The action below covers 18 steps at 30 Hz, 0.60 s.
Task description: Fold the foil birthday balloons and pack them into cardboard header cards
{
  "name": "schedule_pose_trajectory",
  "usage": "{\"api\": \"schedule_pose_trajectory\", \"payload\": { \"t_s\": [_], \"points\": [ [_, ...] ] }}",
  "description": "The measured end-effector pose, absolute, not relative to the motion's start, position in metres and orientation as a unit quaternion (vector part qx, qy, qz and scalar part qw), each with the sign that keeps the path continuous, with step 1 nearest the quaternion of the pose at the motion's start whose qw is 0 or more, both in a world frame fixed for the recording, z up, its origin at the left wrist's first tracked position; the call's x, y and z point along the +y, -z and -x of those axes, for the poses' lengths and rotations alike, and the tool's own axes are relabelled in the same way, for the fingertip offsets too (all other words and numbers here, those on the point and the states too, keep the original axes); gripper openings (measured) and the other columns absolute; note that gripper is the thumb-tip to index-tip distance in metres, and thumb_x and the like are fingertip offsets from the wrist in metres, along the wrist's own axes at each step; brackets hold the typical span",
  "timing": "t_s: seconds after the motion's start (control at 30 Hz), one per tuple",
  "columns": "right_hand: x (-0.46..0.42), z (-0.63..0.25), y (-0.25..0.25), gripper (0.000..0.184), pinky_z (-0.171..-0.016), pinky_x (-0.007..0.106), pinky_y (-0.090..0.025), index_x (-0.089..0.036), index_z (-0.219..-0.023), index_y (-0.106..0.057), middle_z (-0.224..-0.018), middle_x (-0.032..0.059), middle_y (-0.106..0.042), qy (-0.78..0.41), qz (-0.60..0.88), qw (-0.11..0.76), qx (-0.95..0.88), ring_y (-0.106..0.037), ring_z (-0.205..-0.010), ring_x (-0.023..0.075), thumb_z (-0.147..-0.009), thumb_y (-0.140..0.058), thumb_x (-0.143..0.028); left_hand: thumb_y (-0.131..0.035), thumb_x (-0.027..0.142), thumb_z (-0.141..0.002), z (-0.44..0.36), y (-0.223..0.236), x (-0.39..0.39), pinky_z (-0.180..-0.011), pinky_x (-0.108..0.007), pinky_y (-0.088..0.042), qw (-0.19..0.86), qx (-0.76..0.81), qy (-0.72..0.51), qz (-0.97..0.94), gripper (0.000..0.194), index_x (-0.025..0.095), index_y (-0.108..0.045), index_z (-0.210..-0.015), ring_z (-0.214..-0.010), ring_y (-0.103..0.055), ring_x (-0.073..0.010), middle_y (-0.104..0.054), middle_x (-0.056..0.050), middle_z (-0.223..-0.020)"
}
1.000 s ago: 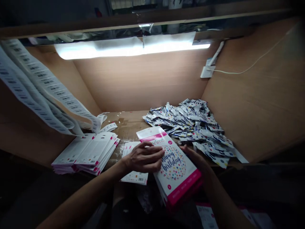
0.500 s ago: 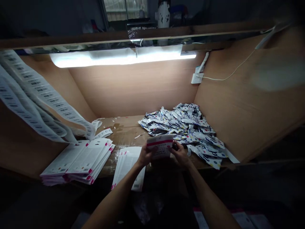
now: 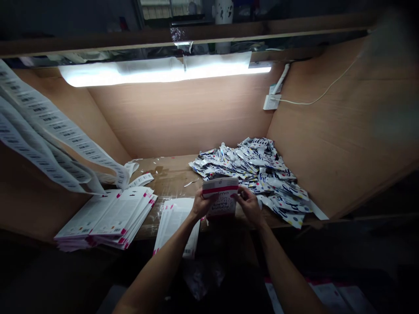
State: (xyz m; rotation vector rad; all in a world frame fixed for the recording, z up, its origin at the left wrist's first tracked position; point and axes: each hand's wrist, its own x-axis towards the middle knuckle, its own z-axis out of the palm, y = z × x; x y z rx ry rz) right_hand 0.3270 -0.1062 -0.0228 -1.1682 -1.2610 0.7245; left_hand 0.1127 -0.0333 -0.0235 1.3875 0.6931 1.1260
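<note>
A white paper packet (image 3: 221, 197) with a pink band and "happy birthday" lettering is held upright between my two hands at the bench's front edge. My left hand (image 3: 201, 205) grips its left side, thumb across the front. On the right side, my right hand (image 3: 248, 202) pinches the packet's edge. Behind it lies a heap of crumpled white foil pouches (image 3: 248, 163) with dark script and coloured dots. A small stack of flat white packets (image 3: 178, 222) sits left of my left forearm, partly covered by it.
Larger stacks of flat packets (image 3: 111, 218) stand at the left. Strips of barcode labels (image 3: 65, 126) hang above them. A tube light (image 3: 147, 72) spans the back, with a white socket (image 3: 271, 102) at right. More packets (image 3: 327, 296) lie low at the right.
The packet now stands more upright, showing more of its printed front. A dark item that was by my right fingers is no longer visible. The view has tilted slightly downward.
</note>
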Motion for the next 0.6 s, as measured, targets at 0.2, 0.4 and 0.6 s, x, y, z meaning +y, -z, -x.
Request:
{"api": "schedule_pose_trajectory", "payload": {
  "t_s": [0.2,0.4,0.6],
  "points": [
    [-0.135,-0.319,-0.078,0.057,-0.113,0.051,-0.041,-0.027,-0.154,-0.050,-0.157,0.0084,-0.051,0.101,0.544,0.434,-0.711,-0.052,-0.132,0.0313,-0.097,-0.051,-0.016,-0.090,0.040,-0.070,-0.114,0.025,-0.040,-0.074,-0.030,-0.054,0.550,0.295,-0.506,-0.595,0.039,0.011,-0.077,-0.093,-0.076,-0.066,-0.0190,-0.075,-0.006,-0.084],
    [-0.144,-0.290,-0.095,0.058,-0.097,0.049,-0.047,-0.020,-0.156,-0.049,-0.154,0.0098,-0.057,0.143,0.559,0.177,-0.797,-0.056,-0.118,0.0332,-0.099,-0.045,-0.011,-0.090,0.036,-0.070,-0.117,0.026,-0.047,-0.072,-0.028,-0.053,0.531,0.288,-0.509,-0.613,0.034,0.012,-0.078,-0.090,-0.072,-0.064,-0.0173,-0.075,-0.004,-0.083],
    [-0.144,-0.300,-0.084,0.053,-0.103,0.049,-0.047,-0.022,-0.145,-0.060,-0.145,0.0100,-0.063,0.062,0.534,0.323,-0.778,-0.059,-0.119,0.0307,-0.094,-0.050,-0.010,-0.088,0.035,-0.074,-0.121,0.023,-0.050,-0.071,-0.028,-0.054,0.542,0.273,-0.495,-0.622,0.028,0.012,-0.079,-0.087,-0.071,-0.065,-0.0175,-0.075,-0.005,-0.080]
  ]
}}
